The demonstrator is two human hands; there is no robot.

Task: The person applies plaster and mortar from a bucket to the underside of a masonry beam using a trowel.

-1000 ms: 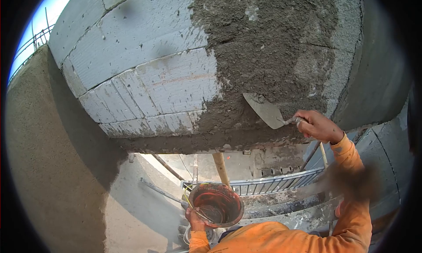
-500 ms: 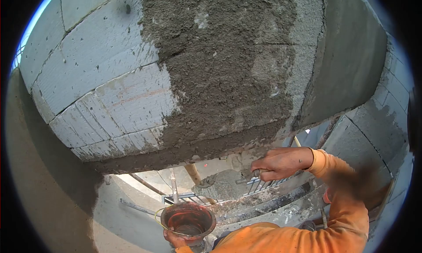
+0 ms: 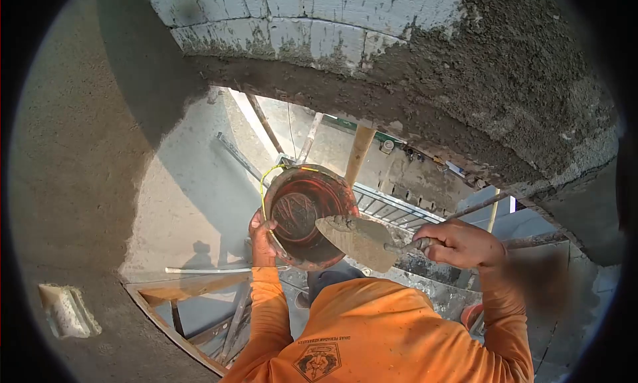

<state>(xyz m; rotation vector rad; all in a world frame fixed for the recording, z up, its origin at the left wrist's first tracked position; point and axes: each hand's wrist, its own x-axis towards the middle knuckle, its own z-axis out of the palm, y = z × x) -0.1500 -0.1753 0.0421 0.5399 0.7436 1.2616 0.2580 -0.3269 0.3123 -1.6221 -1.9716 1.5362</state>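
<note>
Trowel dipping toward the mortar bucket under the block wall.

The right hand (image 3: 460, 243) is gripping the trowel (image 3: 355, 240) over the red bucket (image 3: 302, 213), which the left hand (image 3: 262, 231) is clasping by the rim; mortar clinging to the tilted blade could be slipping off past the bucket.

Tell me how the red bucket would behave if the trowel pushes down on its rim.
The red bucket is gripped only at one side of its rim by the left hand, so it would probably tip toward the trowel. It looks nearly empty, so likely light. The mortar-smeared rim may be slippery.
</note>
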